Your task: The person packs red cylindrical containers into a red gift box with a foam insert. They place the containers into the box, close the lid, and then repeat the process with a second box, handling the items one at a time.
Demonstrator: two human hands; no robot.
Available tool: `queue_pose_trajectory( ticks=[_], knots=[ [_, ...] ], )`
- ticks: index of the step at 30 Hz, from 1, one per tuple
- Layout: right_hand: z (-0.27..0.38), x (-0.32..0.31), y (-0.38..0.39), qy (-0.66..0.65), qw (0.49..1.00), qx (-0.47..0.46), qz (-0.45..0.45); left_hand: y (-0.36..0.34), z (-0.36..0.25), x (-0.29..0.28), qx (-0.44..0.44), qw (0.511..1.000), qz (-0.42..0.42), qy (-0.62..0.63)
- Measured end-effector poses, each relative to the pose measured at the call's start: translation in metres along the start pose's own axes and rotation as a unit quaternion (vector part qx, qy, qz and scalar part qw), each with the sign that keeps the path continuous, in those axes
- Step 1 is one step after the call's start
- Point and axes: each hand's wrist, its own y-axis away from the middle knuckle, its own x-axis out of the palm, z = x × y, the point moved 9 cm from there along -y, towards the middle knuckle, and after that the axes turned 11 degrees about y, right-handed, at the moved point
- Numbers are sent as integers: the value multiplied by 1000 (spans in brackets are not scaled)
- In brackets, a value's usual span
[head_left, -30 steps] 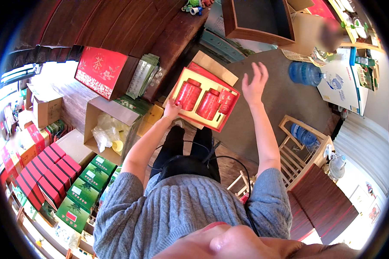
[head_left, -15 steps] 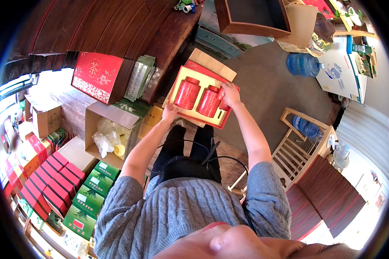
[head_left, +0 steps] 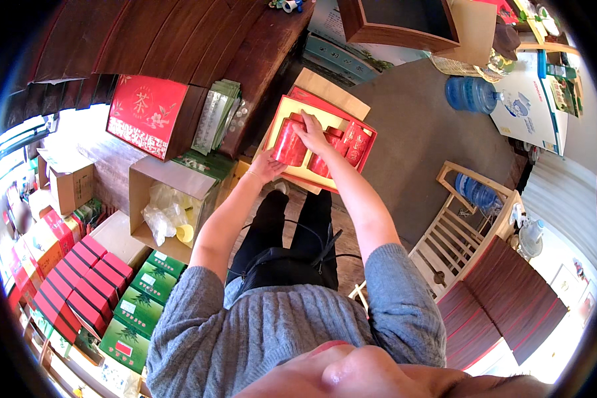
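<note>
An open red gift box (head_left: 369, 147) with a cream insert rests on a larger cardboard box (head_left: 351, 101) in front of me. My left hand (head_left: 266, 166) grips its lower left edge. My right hand (head_left: 310, 134) reaches over the insert, fingers closed round the top of the left red canister (head_left: 287, 149). A second red canister (head_left: 318, 169) sits beside it, partly behind my right hand and forearm. At the insert's right end lies a small red printed piece (head_left: 357, 142).
Left: a red printed box (head_left: 146, 106), green packets (head_left: 217, 106), a carton of plastic bags (head_left: 146, 209), stacked red boxes (head_left: 76, 282) and green boxes (head_left: 139, 298). Right: blue water jugs (head_left: 464, 94), a wooden rack (head_left: 456, 245). Above: a wooden tray (head_left: 398, 20).
My right hand came down from raised and apart to the box's right side, then moved left onto the left canister. My left hand stays at the box's lower left edge.
</note>
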Motion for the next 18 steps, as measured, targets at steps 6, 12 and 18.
queue_pose_trajectory(
  ticks=[6,12,18],
  knots=[
    [9,-25,-8,-86,990,82,-72,-10,-3,0,59,996,43,-49],
    [-9,-56,13,-169,941,157,-247,12,-7,5,261,947,42,-182],
    [-14,-43,28,-241,934,197,-177,103,-16,41,565,697,3,-442]
  ],
)
